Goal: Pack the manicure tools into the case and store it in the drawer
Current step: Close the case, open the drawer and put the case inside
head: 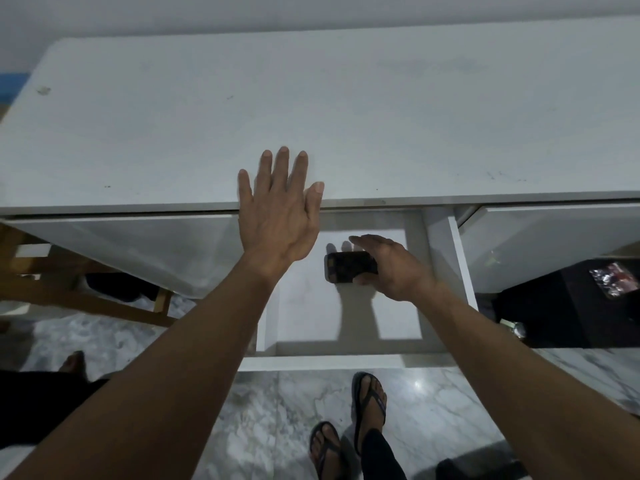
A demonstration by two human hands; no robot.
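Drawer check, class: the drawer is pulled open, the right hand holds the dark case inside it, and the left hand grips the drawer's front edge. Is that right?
Not quite. The head view shows the left hand spread flat on the white desk top, not gripping the drawer. The right hand does hold the dark case inside the open drawer.

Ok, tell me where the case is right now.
In the head view, the case is inside the open drawer, right of centre, gripped by the right hand just below the desk edge.

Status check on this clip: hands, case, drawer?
Left hand flat, open on desk top. Right hand holds dark case inside open drawer. Nothing blocking.
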